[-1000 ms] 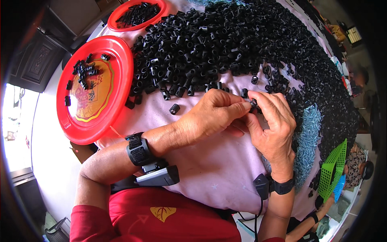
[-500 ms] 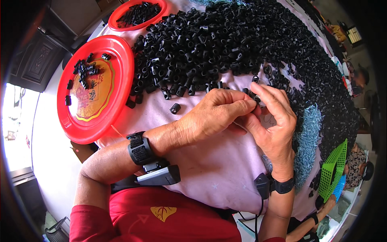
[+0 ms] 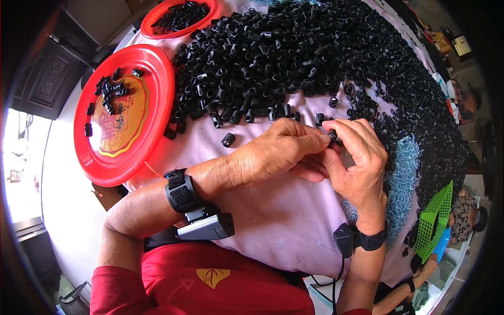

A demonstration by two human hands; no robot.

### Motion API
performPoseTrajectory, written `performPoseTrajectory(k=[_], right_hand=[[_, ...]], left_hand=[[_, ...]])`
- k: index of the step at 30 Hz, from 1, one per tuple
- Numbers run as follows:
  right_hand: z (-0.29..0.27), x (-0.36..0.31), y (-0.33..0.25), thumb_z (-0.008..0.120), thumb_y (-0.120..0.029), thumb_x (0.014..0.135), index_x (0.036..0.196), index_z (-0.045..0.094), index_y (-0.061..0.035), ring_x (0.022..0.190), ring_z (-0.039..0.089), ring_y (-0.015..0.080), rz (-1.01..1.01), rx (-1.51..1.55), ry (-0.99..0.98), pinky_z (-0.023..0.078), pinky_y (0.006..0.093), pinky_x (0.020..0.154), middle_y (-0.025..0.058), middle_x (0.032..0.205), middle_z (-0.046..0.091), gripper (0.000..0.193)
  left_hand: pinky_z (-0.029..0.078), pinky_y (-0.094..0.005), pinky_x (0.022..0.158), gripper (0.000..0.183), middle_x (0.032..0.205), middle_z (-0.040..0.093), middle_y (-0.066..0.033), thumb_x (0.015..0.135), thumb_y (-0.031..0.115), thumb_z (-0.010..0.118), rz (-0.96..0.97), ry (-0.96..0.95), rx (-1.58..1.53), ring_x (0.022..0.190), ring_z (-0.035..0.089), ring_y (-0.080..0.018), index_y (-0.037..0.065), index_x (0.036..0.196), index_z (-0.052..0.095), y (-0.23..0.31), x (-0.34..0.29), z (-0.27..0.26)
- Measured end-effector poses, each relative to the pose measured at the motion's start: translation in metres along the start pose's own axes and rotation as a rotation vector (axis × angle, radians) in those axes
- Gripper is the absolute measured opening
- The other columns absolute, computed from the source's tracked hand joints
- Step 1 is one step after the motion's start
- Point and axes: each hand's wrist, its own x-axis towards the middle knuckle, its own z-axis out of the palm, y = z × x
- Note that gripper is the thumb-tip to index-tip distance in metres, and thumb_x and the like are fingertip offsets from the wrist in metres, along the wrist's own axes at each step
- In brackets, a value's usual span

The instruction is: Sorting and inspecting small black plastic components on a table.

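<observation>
My left hand point(image 3: 294, 148) and my right hand point(image 3: 359, 160) meet over the pale pink cloth point(image 3: 262, 210). Their fingertips pinch one small black plastic tube-shaped piece point(image 3: 333, 136) between them. Fingers cover most of the piece, so its details are hidden. Beyond my hands spreads a big heap of similar black pieces point(image 3: 262, 58). A single loose black piece point(image 3: 228, 139) lies on the cloth left of my left hand, and another black piece point(image 3: 333, 102) rests just beyond my right fingertips.
At left a red round tray point(image 3: 163, 131) carries several black pieces. Another red tray point(image 3: 144, 29) behind it holds thin black parts. Bluish, wiry small parts point(image 3: 401, 184) lie right of my right hand. Farther right are a green basket point(image 3: 433, 226) and another person's arm point(image 3: 420, 278).
My right fingers, stretched upward before, have curled down closer around the black piece. My left hand has barely shifted and keeps its pinch.
</observation>
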Motion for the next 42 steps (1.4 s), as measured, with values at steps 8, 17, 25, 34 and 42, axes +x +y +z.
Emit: performPoseTrajectory(k=[8,17,25,34,42], right_hand=[[-0.001,-0.001,-0.001,0.078,-0.003,0.073,0.109,0.068,0.0006,0.079,0.064,0.0283,-0.024,-0.08,0.013,0.054,0.0374,0.071,0.013,0.099,0.069,0.037],[-0.019,0.011,-0.011,0.073,-0.002,0.082,0.112,0.07,-0.0006,0.087,0.065,0.0271,0.161,0.176,-0.108,0.055,0.034,0.075,0.013,0.104,0.069,0.031],[-0.025,0.006,-0.004,0.064,-0.002,0.095,0.105,0.073,0.0007,0.08,0.066,0.0139,0.325,0.275,0.077,0.052,0.0248,0.072,0.0099,0.097,0.07,0.014],[-0.011,0.001,-0.008,0.068,0.001,0.092,0.111,0.073,0.0002,0.078,0.064,0.0095,0.348,0.297,0.086,0.051,0.023,0.067,0.0064,0.094,0.071,0.019],[-0.012,-0.001,-0.012,0.073,0.002,0.088,0.104,0.072,-0.0001,0.07,0.061,0.0059,0.472,0.417,0.151,0.049,0.0211,0.064,0.0031,0.085,0.07,0.017]], left_hand=[[0.059,-0.0316,0.087,0.038,0.109,0.071,-0.0102,0.106,0.031,0.054,0.039,0.027,0.013,0.098,0.069,-0.0145,-0.003,0.12,0.066,-0.004,0.0,0.001],[0.057,-0.0253,0.075,0.034,0.098,0.072,-0.0043,0.106,0.029,0.055,0.072,0.031,0.123,0.085,0.067,-0.0095,0.0,0.121,0.066,0.006,-0.003,-0.002],[0.053,-0.0224,0.068,0.03,0.095,0.072,-0.0032,0.104,0.024,0.06,0.078,0.035,0.092,0.08,0.066,-0.0079,0.002,0.124,0.066,0.004,-0.002,-0.002],[0.053,-0.0222,0.072,0.028,0.098,0.073,-0.0025,0.1,0.018,0.066,0.211,0.1,0.124,0.083,0.066,-0.0075,0.003,0.124,0.066,0.002,0.0,-0.003],[0.054,-0.0231,0.078,0.03,0.1,0.073,-0.0025,0.1,0.018,0.067,0.227,0.132,0.067,0.087,0.068,-0.0081,0.001,0.124,0.067,0.003,0.0,-0.006]])
